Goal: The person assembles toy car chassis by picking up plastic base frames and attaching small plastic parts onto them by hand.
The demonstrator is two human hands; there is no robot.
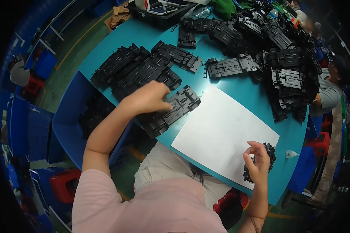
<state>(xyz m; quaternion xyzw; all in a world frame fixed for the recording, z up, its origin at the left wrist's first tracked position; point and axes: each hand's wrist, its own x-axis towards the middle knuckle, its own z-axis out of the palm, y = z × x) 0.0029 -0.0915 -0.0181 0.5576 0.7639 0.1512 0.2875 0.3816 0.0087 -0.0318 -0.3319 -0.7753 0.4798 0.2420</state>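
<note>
My left hand point(149, 98) is over the near-left table edge, just above a long black plastic car chassis point(177, 108). Its thumb and fingers are bent and apart, with nothing visible between them; whether the fingertips touch the chassis I cannot tell. On the right, my right hand point(258, 163) hovers at a heap of small black toothed parts point(269, 154), partly hiding it. That hand's fingers curve, the thumb stands off from them, and no held part shows. The heap lies on the right end of a white sheet point(225, 134).
More black chassis point(144, 72) are stacked at the left, beside a blue bin point(72, 105). A large chassis pile point(287, 77) covers the far right. A small white bottle point(291, 154) stands near the right edge. Another person's arm point(319, 100) is beyond the pile.
</note>
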